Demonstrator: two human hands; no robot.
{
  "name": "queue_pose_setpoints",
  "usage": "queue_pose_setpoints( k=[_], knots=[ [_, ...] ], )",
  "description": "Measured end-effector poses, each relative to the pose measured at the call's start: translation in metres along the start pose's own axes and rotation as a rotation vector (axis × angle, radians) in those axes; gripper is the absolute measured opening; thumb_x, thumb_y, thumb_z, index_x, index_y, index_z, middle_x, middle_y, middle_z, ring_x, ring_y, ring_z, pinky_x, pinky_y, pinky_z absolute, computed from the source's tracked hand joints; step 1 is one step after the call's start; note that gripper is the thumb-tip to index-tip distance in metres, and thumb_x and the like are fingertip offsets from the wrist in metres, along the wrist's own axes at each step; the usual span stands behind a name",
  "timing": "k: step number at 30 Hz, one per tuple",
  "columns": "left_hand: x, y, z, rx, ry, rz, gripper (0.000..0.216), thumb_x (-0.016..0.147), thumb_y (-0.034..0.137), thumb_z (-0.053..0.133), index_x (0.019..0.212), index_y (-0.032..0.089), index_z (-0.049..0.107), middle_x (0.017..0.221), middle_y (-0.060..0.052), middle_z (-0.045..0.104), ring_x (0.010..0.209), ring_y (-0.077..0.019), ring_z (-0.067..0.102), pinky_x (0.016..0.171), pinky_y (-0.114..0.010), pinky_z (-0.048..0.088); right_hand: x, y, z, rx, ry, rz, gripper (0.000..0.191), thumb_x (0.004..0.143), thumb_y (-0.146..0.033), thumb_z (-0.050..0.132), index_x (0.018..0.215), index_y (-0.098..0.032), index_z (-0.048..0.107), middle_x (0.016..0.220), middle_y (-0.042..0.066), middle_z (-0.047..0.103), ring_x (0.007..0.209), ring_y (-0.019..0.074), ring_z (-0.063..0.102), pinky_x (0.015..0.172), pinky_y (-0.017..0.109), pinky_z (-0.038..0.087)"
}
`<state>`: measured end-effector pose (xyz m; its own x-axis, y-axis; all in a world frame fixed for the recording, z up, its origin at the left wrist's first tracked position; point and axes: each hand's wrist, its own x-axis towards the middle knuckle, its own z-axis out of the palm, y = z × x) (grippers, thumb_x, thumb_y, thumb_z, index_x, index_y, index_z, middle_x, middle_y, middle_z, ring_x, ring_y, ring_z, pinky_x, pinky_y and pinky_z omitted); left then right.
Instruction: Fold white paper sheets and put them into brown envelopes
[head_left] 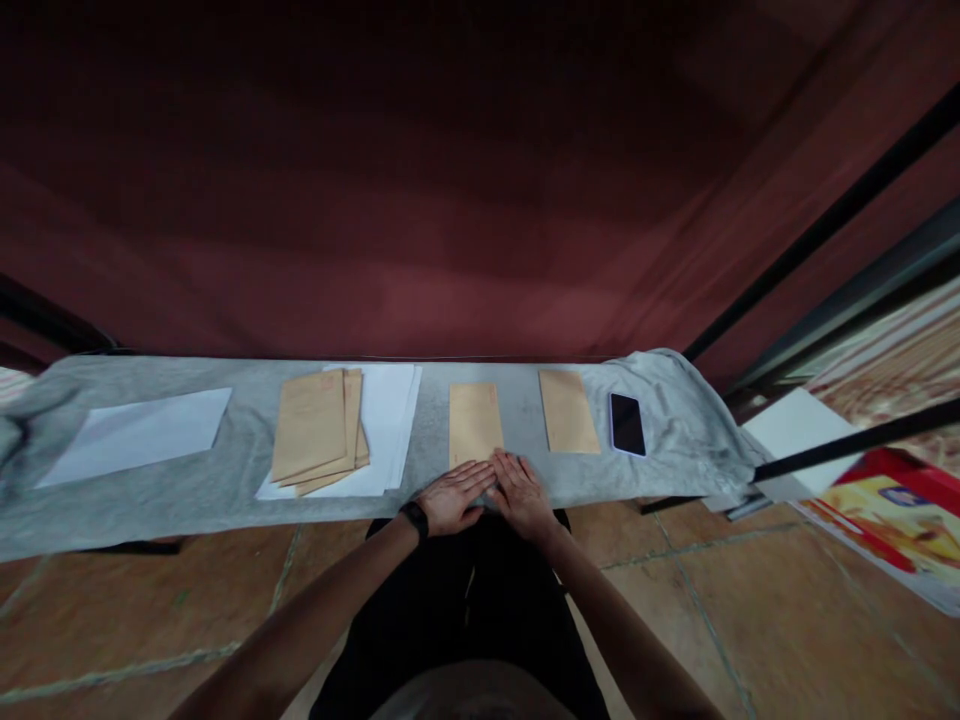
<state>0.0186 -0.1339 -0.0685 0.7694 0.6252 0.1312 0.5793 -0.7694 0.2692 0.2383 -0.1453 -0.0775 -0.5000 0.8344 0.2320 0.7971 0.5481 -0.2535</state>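
A brown paper envelope (475, 420) lies flat in front of me on the grey cloth (517, 470) covering the table. My left hand (454, 497), with a dark band at the wrist, rests on the envelope's near end, its fingers stretched toward the right. Beside it my right hand (523, 497) lies flat, fingers pointing forward, on the same end. The fingertips of both hands meet there and hide the near edge. Another brown envelope (570, 412) lies just to the right, apart from my hands.
On the left, several brown envelopes (309, 425) overlap a stack of white paper (394, 420). Farther left lies a white sheet (142, 435). A phone or small tablet (627, 425) sits at the right. A red and yellow box (892, 510) stands beyond the table's right end.
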Motion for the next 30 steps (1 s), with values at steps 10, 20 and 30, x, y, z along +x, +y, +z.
queue_pose_setpoints(
  k=[10, 20, 30],
  knots=[
    [-0.028, 0.022, 0.017, 0.126, 0.160, -0.290, 0.061, 0.100, 0.042, 0.038, 0.154, 0.015, 0.031, 0.157, -0.013, 0.040, 0.146, -0.0251, 0.036, 0.120, -0.045, 0.033, -0.015, -0.004, -0.011, -0.006, -0.043, 0.009, 0.052, 0.101, -0.038, 0.046, 0.151, -0.024, 0.041, 0.159, 0.009, 0.036, 0.144, 0.0250, 0.039, 0.120, 0.049, 0.027],
    [0.037, -0.018, 0.021, 0.072, 0.080, -0.424, 0.069, 0.100, 0.054, 0.032, 0.159, 0.019, 0.020, 0.163, -0.012, 0.028, 0.150, -0.0286, 0.025, 0.121, -0.048, 0.024, -0.015, -0.007, -0.012, 0.030, -0.031, 0.036, 0.054, 0.097, -0.039, 0.054, 0.148, -0.025, 0.045, 0.159, 0.009, 0.038, 0.145, 0.0270, 0.037, 0.120, 0.050, 0.026],
    [0.116, -0.060, 0.011, 0.081, 0.095, -0.454, 0.073, 0.097, 0.048, 0.038, 0.160, 0.024, 0.011, 0.166, -0.005, 0.019, 0.154, -0.0266, 0.008, 0.124, -0.052, 0.006, -0.014, -0.007, -0.013, 0.040, -0.059, 0.053, 0.059, 0.097, -0.040, 0.052, 0.153, -0.028, 0.037, 0.161, 0.007, 0.033, 0.145, 0.0273, 0.036, 0.120, 0.050, 0.026]
  ],
)
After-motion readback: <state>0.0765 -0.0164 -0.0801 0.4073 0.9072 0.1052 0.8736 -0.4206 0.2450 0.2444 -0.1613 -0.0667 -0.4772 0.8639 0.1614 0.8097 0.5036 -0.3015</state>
